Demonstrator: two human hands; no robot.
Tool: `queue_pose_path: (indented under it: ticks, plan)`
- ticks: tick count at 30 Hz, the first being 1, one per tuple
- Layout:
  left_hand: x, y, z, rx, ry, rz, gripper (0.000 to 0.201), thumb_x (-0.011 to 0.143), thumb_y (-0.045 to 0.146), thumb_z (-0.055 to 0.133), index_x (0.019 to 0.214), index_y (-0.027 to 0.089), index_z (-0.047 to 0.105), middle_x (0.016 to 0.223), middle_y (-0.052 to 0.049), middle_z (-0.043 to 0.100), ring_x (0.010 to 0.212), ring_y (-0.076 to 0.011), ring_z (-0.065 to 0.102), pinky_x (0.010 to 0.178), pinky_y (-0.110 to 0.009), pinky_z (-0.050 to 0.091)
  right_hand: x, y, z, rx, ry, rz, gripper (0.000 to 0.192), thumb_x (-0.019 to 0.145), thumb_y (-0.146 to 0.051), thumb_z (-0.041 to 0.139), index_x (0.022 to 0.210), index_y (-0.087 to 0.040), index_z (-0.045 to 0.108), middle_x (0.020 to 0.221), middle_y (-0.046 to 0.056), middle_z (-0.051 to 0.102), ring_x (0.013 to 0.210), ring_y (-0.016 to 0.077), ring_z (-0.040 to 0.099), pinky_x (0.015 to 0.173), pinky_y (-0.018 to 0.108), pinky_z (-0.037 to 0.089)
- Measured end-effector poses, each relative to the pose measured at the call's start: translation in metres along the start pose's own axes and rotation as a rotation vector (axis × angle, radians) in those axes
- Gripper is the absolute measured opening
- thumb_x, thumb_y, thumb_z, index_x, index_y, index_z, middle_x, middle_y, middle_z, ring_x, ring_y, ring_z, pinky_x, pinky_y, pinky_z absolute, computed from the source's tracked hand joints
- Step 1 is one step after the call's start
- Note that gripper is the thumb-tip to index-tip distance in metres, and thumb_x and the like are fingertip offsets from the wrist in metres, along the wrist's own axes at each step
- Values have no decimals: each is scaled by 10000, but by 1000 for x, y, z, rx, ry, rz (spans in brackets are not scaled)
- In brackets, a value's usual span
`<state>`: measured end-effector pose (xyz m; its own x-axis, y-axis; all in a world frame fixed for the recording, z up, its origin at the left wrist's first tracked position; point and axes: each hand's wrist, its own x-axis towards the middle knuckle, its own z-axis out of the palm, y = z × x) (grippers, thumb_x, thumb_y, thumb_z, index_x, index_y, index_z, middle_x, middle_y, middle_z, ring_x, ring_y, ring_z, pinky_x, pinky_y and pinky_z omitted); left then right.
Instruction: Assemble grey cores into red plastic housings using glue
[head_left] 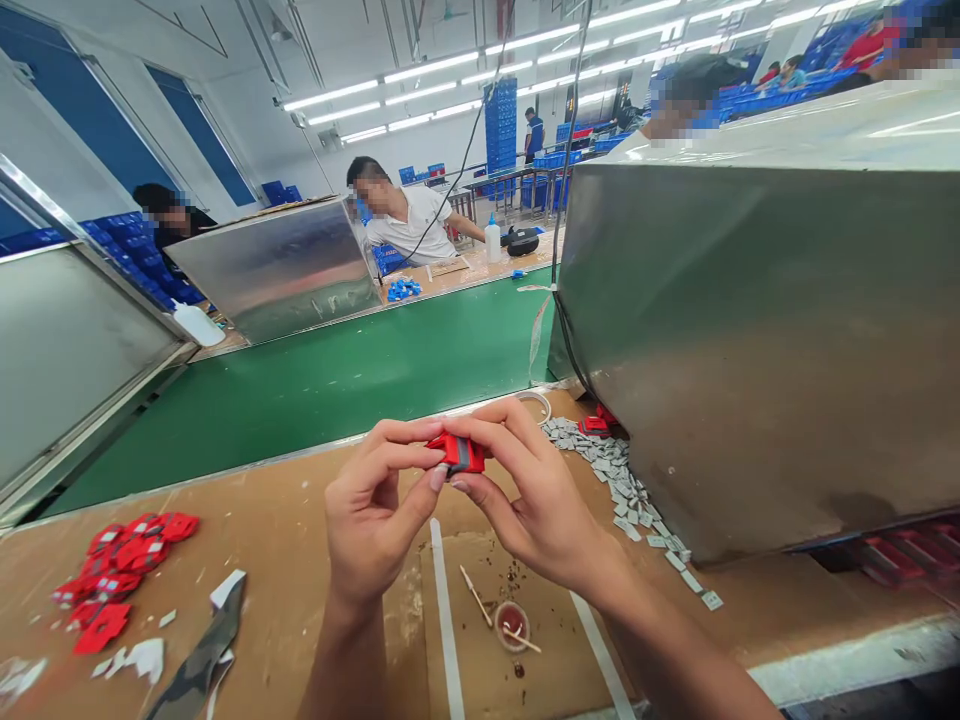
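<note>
The left hand (375, 510) and right hand (536, 500) pinch a small red part (465, 455) with a gray band between thumbs and fingers, above the brown desk (300, 560). Below, between 2 white strips (448, 620), a small cup (504, 612) of reddish liquid holds 1 stick (525, 641); a second stick (476, 597) lies just beside it. Leftward lie piled red pieces (120, 570) and a camouflage-patterned strip (202, 650); rightward, gray tiles (622, 480) spread along a large metal panel (765, 350). Beyond the desk runs a green surface (360, 370). Across it leans a person in a white shirt (416, 225), near a white bottle (493, 242). Light tubes (517, 50) line the ceiling; blue crates (501, 125) stand stacked behind.
</note>
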<state>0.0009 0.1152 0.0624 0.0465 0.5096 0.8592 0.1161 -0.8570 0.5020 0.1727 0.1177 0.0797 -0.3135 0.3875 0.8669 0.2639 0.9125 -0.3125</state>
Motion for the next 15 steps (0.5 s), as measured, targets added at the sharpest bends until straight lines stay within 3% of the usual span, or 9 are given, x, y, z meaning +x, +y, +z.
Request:
queue_pose_path:
  ticks: [5,10,15]
  plan:
    - [0,-2,-2,-104,-17,7,218,892,21,660,1018,189,718,1124,-49,645,1124,-145,662,980,-289,575,1,-3,0,33,10,-13,290,995,-96,585,1284,-102,576,1084,98,542,1018,125,552,875,246,537]
    - [0,2,-2,-152,-55,90,273,867,-37,640,1029,169,716,1123,-22,639,1146,-88,649,1010,-191,553,0,-11,-1,1,26,-120,300,982,-8,528,1281,-25,550,1039,84,497,1010,91,521,894,162,500]
    - [-2,1,-1,-167,-36,86,306,871,-42,631,1064,175,729,1146,-31,645,1173,-141,654,1044,-275,558,-3,-15,3,-151,49,-146,311,995,-30,519,1305,-7,530,1055,102,493,1022,122,522,917,196,514]
